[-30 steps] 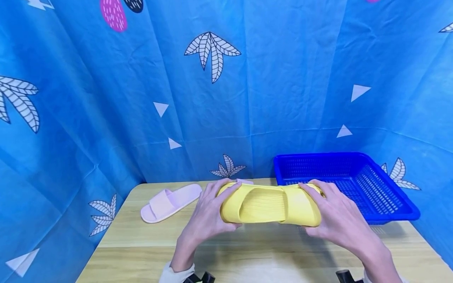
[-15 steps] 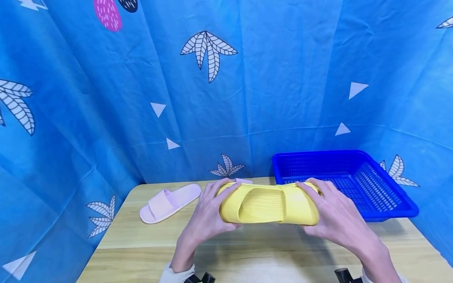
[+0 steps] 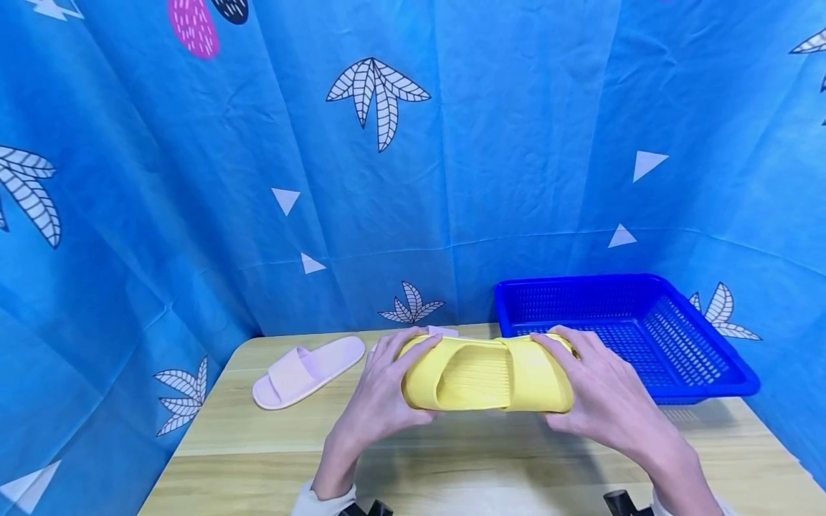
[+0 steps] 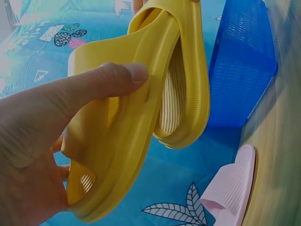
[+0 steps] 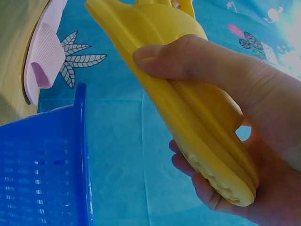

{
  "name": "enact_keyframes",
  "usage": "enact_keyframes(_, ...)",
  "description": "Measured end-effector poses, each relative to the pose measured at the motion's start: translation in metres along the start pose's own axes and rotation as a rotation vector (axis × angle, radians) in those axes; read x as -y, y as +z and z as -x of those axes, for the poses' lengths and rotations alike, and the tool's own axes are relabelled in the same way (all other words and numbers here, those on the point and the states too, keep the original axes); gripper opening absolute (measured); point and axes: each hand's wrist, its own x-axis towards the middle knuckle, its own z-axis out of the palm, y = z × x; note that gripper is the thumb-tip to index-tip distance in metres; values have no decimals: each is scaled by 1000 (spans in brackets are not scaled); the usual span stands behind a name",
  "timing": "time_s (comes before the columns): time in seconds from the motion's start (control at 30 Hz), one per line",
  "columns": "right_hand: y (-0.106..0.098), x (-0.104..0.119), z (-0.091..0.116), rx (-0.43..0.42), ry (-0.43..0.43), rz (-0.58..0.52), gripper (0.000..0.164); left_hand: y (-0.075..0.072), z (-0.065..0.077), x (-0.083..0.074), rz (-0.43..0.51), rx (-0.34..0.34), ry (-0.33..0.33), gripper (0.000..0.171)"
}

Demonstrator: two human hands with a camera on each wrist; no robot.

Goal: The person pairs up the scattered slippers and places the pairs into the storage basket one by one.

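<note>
Two yellow slippers, overlapping and slotted into each other, are held above the table before me. My left hand grips the toe end of the left yellow slipper, its thumb pressed along the edge of the sole. Round the right yellow slipper curl the fingers of my right hand, with the thumb on the sole's side. Beyond the left hand, a pink slipper lies on the table. Only a small part of a second pink slipper shows behind the yellow pair.
A blue perforated basket stands at the back right of the wooden table. Behind and at both sides hangs a blue patterned curtain.
My right hand has shifted slightly left, and the two yellow slippers overlap a little more. The left hand has hardly moved. The head view has drifted slightly.
</note>
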Motion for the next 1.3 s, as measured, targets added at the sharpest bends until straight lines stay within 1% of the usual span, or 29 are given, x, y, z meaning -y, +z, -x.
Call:
enact_keyframes(0.33, 1, 1, -2, -12, -13, -12, 104, 1, 2, 3, 35, -4, -15, 106)
enact_keyframes(0.8, 7, 4, -4, -35, -35, -30, 106, 1, 1, 2, 63, -11, 8, 105)
enact_keyframes(1.1, 8, 6, -5, -38, -29, -44, 106, -1, 0, 1, 93, 3, -12, 104)
enact_keyframes(1.3, 10, 6, -6, -42, -35, -60, 105, 1, -1, 0, 93, -13, 7, 103)
